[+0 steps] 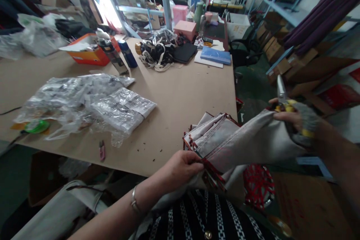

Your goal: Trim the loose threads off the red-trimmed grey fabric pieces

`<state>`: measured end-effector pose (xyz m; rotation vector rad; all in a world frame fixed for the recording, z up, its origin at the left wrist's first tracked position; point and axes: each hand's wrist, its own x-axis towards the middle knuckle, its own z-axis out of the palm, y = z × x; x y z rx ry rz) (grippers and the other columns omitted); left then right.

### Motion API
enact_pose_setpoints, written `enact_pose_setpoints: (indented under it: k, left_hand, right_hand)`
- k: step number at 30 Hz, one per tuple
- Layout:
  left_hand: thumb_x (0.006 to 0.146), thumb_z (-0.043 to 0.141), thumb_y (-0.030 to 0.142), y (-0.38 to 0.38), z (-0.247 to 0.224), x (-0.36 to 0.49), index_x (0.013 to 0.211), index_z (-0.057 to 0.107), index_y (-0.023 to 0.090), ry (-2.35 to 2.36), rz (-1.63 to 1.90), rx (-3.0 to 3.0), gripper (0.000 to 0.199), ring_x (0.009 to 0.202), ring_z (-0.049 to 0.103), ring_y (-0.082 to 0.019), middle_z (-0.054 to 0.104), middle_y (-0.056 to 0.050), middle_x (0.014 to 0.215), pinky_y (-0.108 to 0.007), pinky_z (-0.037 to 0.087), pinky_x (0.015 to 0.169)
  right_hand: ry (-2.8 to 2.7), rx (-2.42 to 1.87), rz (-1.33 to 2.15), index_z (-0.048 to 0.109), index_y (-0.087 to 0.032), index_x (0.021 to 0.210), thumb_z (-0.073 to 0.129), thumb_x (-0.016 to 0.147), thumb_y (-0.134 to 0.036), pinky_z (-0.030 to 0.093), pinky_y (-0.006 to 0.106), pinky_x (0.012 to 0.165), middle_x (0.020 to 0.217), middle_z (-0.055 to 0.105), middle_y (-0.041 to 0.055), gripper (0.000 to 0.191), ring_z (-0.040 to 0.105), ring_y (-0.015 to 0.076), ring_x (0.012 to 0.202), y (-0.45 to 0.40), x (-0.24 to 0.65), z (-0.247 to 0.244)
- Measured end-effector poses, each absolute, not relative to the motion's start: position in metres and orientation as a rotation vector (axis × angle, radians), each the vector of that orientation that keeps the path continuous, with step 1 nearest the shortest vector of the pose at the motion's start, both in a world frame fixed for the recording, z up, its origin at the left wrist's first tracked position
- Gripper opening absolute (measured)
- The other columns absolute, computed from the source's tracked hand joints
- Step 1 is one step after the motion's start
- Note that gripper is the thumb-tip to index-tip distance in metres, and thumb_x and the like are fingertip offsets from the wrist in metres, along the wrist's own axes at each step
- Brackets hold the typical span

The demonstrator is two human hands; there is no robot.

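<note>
A stack of pale grey fabric pieces with dark red edging (216,135) lies at the front right of the table, partly over its edge. My left hand (182,167) is closed, its thumb and fingers pinching the red-edged border of the near piece. At the right, my right hand (295,120), partly covered in grey and yellow material, is raised and closed. It holds the far end of the stretched grey fabric (253,142), plus a silver-tipped hand tool with yellow handles (281,90), pointing up. Motion blurs this hand, and the tool's exact kind is unclear.
Clear plastic-wrapped packets (123,110) and pink-handled snips (101,150) lie on the brown table (174,97). Behind stand an orange box (90,54), a blue bottle (128,53) and a blue folder (215,55). A red-and-white round item (258,185) and a cardboard box (309,202) sit below right.
</note>
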<state>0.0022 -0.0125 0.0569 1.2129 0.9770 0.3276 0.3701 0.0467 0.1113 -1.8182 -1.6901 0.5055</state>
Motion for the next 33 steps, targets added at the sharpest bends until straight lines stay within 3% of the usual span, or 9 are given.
enact_pose_setpoints:
  k: [3, 7, 9, 12, 15, 21, 33]
  left_hand:
    - [0.07, 0.058, 0.026, 0.004, 0.039, 0.014, 0.061, 0.061, 0.015, 1.066, 0.288, 1.154, 0.015, 0.047, 0.038, -0.008, 0.05, 0.002, 0.053, -0.023, 0.029, 0.047]
    - [0.067, 0.06, 0.027, 0.012, 0.011, 0.025, 0.06, 0.056, 0.015, 1.18, 0.308, 0.986, 0.015, 0.042, 0.035, -0.007, 0.046, 0.003, 0.05, -0.023, 0.025, 0.043]
    - [0.067, 0.061, 0.029, 0.012, 0.003, 0.025, 0.063, 0.058, 0.014, 1.167, 0.309, 0.927, 0.015, 0.042, 0.037, -0.008, 0.05, 0.002, 0.052, -0.023, 0.026, 0.043]
    - [0.067, 0.062, 0.029, 0.011, 0.001, 0.023, 0.067, 0.06, 0.013, 1.12, 0.322, 0.874, 0.016, 0.044, 0.042, -0.008, 0.054, 0.0, 0.056, -0.023, 0.03, 0.045]
    - [0.067, 0.061, 0.029, 0.011, 0.003, 0.021, 0.071, 0.061, 0.013, 1.112, 0.321, 0.853, 0.016, 0.045, 0.044, -0.009, 0.056, -0.001, 0.057, -0.023, 0.033, 0.046]
    - [0.066, 0.062, 0.026, 0.012, 0.004, 0.024, 0.068, 0.059, 0.014, 1.145, 0.355, 0.813, 0.013, 0.046, 0.046, -0.009, 0.055, 0.0, 0.055, -0.023, 0.035, 0.047]
    - [0.065, 0.061, 0.025, 0.006, 0.005, 0.026, 0.066, 0.061, 0.014, 1.109, 0.366, 0.794, 0.011, 0.048, 0.049, -0.011, 0.057, -0.001, 0.057, -0.024, 0.038, 0.05]
  right_hand:
    - [-1.734, -1.946, 0.436, 0.055, -0.016, 0.113, 0.056, 0.071, -0.051, 0.048, 0.039, 0.064, 0.077, 0.062, 0.0083, 0.054, 0.059, 0.0241, 0.066, 0.062, 0.372, 0.078]
    - [-1.779, -1.902, 0.383, 0.048, -0.016, 0.125, 0.06, 0.072, -0.047, 0.043, 0.042, 0.085, 0.106, 0.056, 0.0127, 0.063, 0.055, 0.0285, 0.093, 0.037, 0.326, 0.056]
    - [-1.846, -1.804, 0.699, 0.049, -0.017, 0.124, 0.063, 0.073, -0.044, 0.045, 0.037, 0.083, 0.105, 0.058, 0.01, 0.059, 0.056, 0.0258, 0.092, 0.008, 0.293, 0.056]
    - [-1.775, -1.557, 1.547, 0.053, -0.016, 0.117, 0.053, 0.081, -0.047, 0.048, 0.03, 0.069, 0.09, 0.062, 0.0065, 0.047, 0.058, 0.0211, 0.078, -0.037, 0.254, 0.054]
    - [-1.634, -1.437, 1.885, 0.055, -0.015, 0.113, 0.052, 0.083, -0.049, 0.044, 0.024, 0.056, 0.078, 0.059, 0.0027, 0.046, 0.053, 0.015, 0.063, -0.068, 0.239, 0.037]
    - [-1.39, -1.482, 2.092, 0.048, -0.014, 0.117, 0.051, 0.079, -0.062, 0.034, 0.019, 0.044, 0.064, 0.048, -0.003, 0.061, 0.042, 0.0084, 0.048, -0.081, 0.241, 0.001]
    - [-1.254, -1.339, 2.069, 0.052, -0.016, 0.113, 0.057, 0.079, -0.057, 0.03, 0.019, 0.044, 0.067, 0.049, -0.0029, 0.054, 0.037, 0.0071, 0.048, -0.067, 0.221, -0.008]
